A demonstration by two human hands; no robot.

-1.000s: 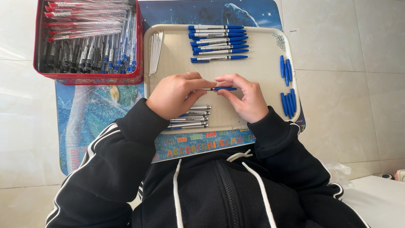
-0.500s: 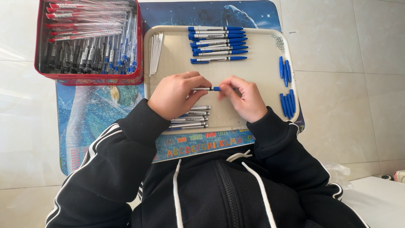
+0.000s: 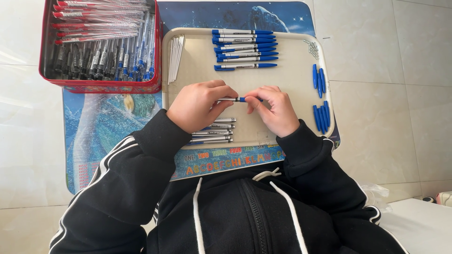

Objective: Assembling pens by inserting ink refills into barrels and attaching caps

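I see my left hand (image 3: 200,106) pinching the pen (image 3: 238,99) by its silver end | my right hand (image 3: 273,109) pinches its blue end | pen sits mid-tray (image 3: 197,70) | finished pens (image 3: 245,47) at 12 o'clock | blue caps (image 3: 320,99) at 3 | red box (image 3: 101,87) at 10.

Single head-worn view, looking almost straight down from above the wearer's chest, with the black zipped hooded jacket (image 3: 245,211) filling the lower frame. It is framing at close range the beige rectangular plastic tray (image 3: 197,75) and the red rectangular tin box (image 3: 101,87) lying beyond. No second view is sharing the scene.
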